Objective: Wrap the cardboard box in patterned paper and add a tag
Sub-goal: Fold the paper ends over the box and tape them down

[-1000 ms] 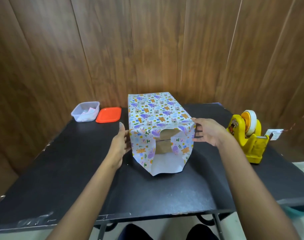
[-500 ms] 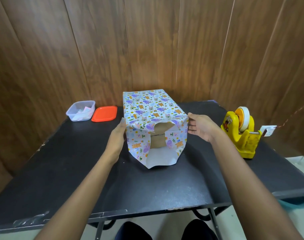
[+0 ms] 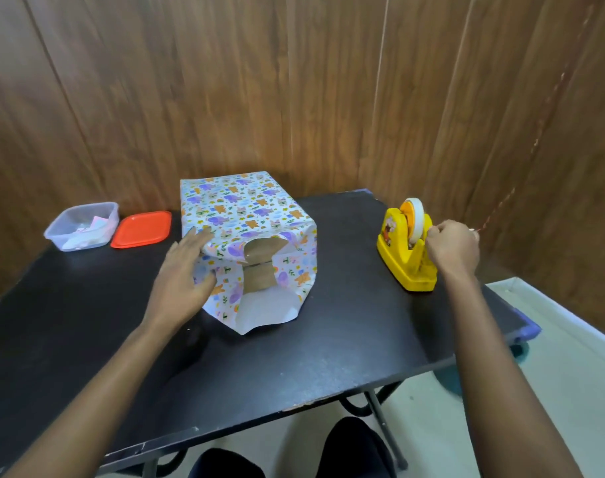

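A clear tub (image 3: 82, 225) is sitting far left on the surface (image 3: 294, 357), holding pale paper scraps too blurred to read. An orange lid (image 3: 141, 229) is lying just beside it. The cardboard box (image 3: 258, 270) is standing mid-surface in patterned paper (image 3: 246, 215), with brown card showing at its near end. The left hand (image 3: 187, 267), fingers straight, is pressing the paper's left side. The right hand (image 3: 453, 246) is curling at the yellow dispenser (image 3: 403, 257), probably pinching its tape (image 3: 415, 215), the strip itself hiding behind fingers.

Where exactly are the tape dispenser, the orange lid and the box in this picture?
tape dispenser (image 3: 396, 260), head view, on its yellow base.
orange lid (image 3: 141, 229), head view, on its flat middle.
box (image 3: 242, 210), head view, on its papered top face.
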`<state>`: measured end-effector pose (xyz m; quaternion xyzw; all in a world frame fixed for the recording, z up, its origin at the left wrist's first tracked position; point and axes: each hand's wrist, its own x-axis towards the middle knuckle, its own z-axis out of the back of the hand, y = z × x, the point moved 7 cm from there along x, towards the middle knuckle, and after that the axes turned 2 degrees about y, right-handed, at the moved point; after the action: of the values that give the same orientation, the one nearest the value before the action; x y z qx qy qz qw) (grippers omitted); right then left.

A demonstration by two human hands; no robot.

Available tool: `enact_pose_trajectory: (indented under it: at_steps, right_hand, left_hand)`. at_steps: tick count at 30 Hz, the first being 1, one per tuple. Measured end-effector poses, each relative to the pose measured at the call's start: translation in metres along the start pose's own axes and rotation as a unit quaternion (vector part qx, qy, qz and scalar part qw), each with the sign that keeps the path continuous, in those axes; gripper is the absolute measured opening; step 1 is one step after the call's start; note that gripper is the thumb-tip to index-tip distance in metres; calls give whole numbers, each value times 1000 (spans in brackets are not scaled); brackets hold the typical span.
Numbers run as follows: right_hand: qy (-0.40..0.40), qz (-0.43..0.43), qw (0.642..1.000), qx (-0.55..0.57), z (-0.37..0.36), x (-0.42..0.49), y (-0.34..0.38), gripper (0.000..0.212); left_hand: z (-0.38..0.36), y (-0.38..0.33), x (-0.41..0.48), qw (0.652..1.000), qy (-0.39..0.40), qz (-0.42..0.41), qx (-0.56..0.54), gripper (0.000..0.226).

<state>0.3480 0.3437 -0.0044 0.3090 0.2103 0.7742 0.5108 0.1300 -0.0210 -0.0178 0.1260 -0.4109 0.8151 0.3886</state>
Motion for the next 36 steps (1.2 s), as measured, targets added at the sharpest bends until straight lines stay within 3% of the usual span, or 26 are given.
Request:
enact_pose_trajectory:
  at_steps: [5, 9, 14, 19, 22, 26, 30, 36]
  right_hand:
    - [116, 2, 992, 49, -6, 6, -16, 33]
    - [135, -2, 978, 158, -2, 8, -11, 27]
    - [132, -35, 974, 179, 4, 14, -2, 20]
    - [136, -129, 955, 232, -2, 11, -22, 28]
    - [178, -182, 927, 277, -23, -2, -39, 24]
    - [166, -213, 890, 366, -33, -12, -43, 11]
    - [151, -213, 861, 437, -37, -19, -42, 20]
    - [134, -251, 743, 606, -52, -36, -40, 20]
  left_hand:
    - [-1, -5, 3, 999, -21, 20, 28, 59]
    - [-3, -1, 4, 998, -31, 28, 52, 57]
    - [-4, 0, 4, 997, -33, 35, 58, 56]
    - [-4, 2, 3, 997, -35, 39, 58, 56]
    - [-4, 1, 3, 997, -34, 35, 63, 56]
    - [-4, 2, 2, 997, -35, 30, 66, 55]
    - [-4, 3, 2, 996, -38, 28, 70, 55]
    - [-3, 3, 2, 996, -49, 15, 66, 55]
